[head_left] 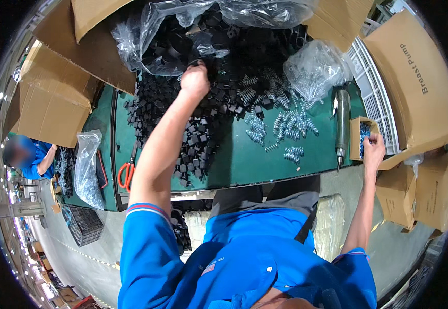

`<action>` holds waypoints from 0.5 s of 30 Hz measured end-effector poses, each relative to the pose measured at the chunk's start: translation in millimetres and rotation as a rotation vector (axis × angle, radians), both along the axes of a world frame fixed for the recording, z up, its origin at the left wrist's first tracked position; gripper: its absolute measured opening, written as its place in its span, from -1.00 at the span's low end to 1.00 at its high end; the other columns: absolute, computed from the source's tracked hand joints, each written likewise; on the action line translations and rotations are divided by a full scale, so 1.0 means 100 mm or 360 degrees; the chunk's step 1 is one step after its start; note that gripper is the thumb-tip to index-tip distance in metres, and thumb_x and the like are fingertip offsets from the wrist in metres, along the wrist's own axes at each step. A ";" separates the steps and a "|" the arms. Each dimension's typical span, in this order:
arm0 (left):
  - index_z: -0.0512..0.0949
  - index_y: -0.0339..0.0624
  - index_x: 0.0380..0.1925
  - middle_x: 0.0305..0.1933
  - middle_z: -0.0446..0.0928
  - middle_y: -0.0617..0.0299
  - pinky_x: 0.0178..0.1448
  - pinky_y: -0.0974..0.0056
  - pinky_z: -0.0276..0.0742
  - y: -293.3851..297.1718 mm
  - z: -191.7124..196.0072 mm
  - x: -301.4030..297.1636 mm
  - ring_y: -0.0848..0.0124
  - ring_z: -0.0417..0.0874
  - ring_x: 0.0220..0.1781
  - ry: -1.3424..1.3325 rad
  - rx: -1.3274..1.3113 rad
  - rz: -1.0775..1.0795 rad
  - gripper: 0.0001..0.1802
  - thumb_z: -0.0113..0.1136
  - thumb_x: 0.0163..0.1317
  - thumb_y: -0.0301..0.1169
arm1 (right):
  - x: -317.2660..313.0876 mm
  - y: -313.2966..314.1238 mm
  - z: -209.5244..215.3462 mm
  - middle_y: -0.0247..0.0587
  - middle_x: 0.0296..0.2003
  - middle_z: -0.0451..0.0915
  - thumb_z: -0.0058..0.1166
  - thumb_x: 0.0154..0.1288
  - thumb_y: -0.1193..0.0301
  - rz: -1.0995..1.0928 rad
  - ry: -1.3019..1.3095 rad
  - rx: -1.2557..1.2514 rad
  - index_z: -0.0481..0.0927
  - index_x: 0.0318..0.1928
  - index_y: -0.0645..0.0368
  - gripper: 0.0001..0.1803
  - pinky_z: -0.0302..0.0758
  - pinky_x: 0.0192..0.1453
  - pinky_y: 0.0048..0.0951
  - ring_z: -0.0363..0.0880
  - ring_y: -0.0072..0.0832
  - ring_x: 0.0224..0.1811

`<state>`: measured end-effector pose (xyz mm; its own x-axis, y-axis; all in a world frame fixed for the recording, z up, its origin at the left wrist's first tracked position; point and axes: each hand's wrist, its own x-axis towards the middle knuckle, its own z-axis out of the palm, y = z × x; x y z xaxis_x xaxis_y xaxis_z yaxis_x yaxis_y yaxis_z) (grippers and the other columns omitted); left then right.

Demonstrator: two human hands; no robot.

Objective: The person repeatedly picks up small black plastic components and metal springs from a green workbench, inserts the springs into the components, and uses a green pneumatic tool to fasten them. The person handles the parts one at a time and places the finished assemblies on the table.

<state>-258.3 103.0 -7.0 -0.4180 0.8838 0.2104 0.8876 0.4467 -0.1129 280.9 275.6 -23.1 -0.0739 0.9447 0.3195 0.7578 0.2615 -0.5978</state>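
Note:
My left hand [195, 81] reaches to the far side of the bench, at the mouth of a clear plastic bag [154, 38] filled with black plastic parts. Its fingers are closed by the dark parts; what they hold is hidden. Below it spreads a large heap of small black plastic blocks [193, 149]. At the right edge of the bench my right hand [373, 149] dips its bent, pinched fingers to a small cardboard box [355, 139] of small bluish metal pieces [364, 133]. Whatever lies between those fingertips is too small to make out. Metal coil springs [291, 123] lie loose between the hands.
An electric screwdriver [342, 123] lies left of the small box. Orange-handled scissors [126, 172] rest at the bench's left. Clear bag [319, 69], white crate [371, 87] and large cartons [414, 77] stand right. Another person in blue [33, 157] works at far left.

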 end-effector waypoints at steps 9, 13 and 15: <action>0.66 -0.27 -0.37 -0.32 0.65 -0.18 -0.10 0.01 0.64 -0.50 0.35 -0.17 -0.09 0.72 -0.21 -0.0454 0.0476 0.0307 -0.82 0.05 0.21 -0.48 | 0.08 0.05 -0.08 -0.46 -0.45 0.58 0.20 0.36 0.46 0.0239 0.0760 -0.0326 0.69 -0.14 0.27 -0.85 0.41 -0.45 -0.65 0.45 -0.75 -0.54; 0.67 -0.33 -0.06 -0.35 0.72 0.11 -0.22 0.38 0.67 -0.79 0.68 0.29 0.39 0.77 -0.34 -0.1502 0.1271 0.0326 -0.73 0.07 0.31 -0.55 | 0.16 0.03 -0.09 -0.44 -0.43 0.60 0.19 0.36 0.47 0.0182 0.0733 -0.0316 0.68 -0.17 0.27 -0.87 0.44 -0.42 -0.65 0.49 -0.74 -0.51; 0.34 -0.35 0.33 -0.06 0.66 -0.04 -0.12 0.41 0.75 -1.06 0.94 0.99 0.34 0.76 -0.22 -0.2278 0.1421 0.0483 -0.43 -0.24 0.29 -0.74 | 0.21 0.05 -0.12 -0.40 -0.38 0.61 0.19 0.35 0.49 0.0245 0.0774 -0.0318 0.65 -0.13 0.29 -0.86 0.48 -0.38 -0.63 0.52 -0.73 -0.45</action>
